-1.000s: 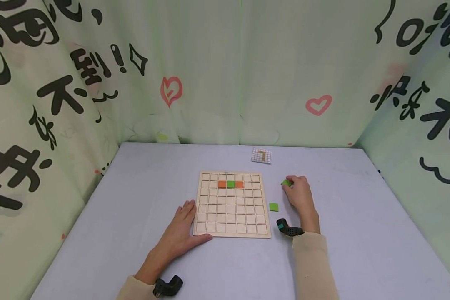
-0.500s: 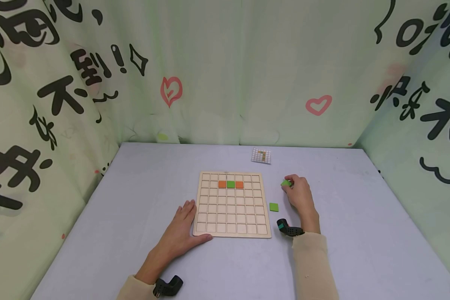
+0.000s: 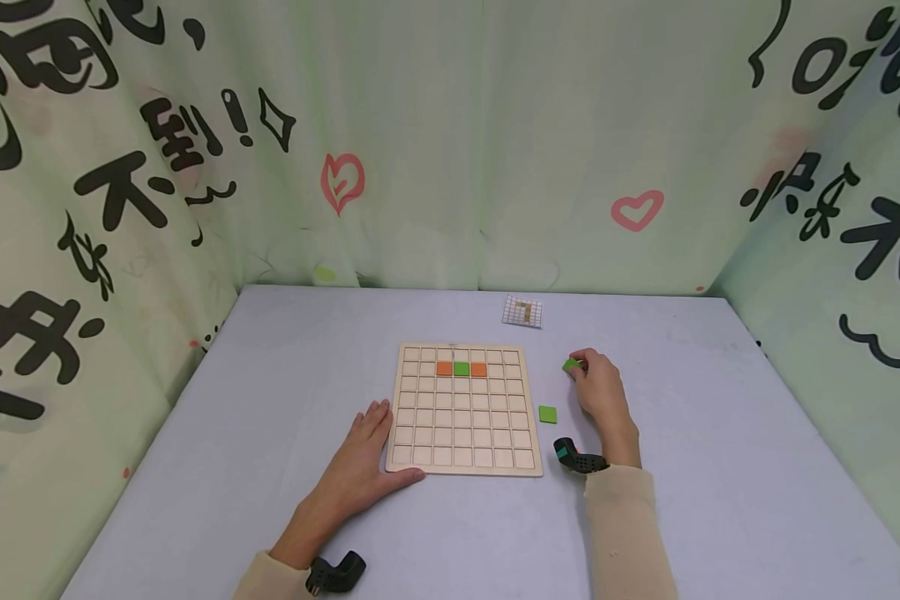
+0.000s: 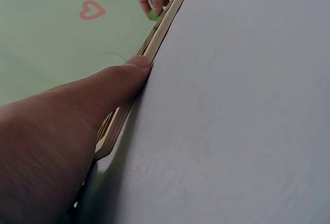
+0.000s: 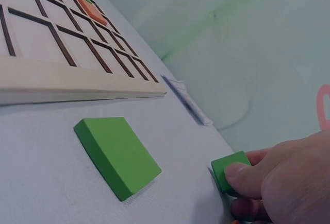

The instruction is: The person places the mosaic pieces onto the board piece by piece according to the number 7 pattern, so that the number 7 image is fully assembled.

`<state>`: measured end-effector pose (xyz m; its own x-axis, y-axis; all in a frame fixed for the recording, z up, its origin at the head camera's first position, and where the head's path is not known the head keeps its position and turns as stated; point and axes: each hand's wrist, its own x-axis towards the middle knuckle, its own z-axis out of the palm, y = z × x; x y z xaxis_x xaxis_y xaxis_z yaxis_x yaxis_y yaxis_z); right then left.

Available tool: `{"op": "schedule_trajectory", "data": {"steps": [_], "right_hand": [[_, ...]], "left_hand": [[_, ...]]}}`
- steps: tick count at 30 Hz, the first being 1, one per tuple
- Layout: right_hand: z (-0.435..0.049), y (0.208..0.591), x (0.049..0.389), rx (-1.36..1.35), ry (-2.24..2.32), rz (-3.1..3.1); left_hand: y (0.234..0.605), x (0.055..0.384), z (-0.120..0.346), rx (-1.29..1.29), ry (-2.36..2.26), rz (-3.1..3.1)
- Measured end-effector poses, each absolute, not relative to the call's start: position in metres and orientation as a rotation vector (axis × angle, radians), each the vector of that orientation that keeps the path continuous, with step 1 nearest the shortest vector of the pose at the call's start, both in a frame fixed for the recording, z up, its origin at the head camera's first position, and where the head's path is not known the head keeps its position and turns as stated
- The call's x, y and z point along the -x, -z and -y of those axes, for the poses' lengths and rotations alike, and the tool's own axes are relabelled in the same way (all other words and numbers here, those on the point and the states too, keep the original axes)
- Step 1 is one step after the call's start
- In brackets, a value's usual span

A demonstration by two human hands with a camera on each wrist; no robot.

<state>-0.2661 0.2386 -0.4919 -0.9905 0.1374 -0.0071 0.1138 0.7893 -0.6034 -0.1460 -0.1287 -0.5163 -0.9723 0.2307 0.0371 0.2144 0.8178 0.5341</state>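
My right hand (image 3: 602,390) pinches a green square tile (image 5: 223,168) between thumb and fingers, to the right of the wooden grid board (image 3: 467,472). On the table between that hand and the board lies a second green tile (image 5: 117,154). Two orange tiles (image 3: 445,368) with one green tile (image 3: 461,368) between them fill cells in the board's second row from the back. My left hand (image 3: 360,462) lies with fingers straight along the board's left edge, its thumb on the near edge. In the left wrist view the thumb (image 4: 116,82) touches the board's rim.
A small card (image 3: 522,312) printed with a grid and a brownish pattern lies behind the board at the back of the table (image 3: 307,333). Pale green curtains (image 3: 480,167) with black writing and red hearts hang around the table. A bit of orange shows below the right fingers in the right wrist view.
My right hand and its green tile have shifted only very slightly. The left hand, board and other tiles stay in place.
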Motion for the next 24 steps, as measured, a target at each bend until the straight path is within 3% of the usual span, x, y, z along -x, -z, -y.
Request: {"op": "schedule_trajectory", "data": {"steps": [24], "right_hand": [[-0.2404,0.4909,0.2653,0.214,-1.046,2.896]], "left_hand": [[0.5161,0.1462,0.1282,-0.367,-0.851,-2.973]]}}
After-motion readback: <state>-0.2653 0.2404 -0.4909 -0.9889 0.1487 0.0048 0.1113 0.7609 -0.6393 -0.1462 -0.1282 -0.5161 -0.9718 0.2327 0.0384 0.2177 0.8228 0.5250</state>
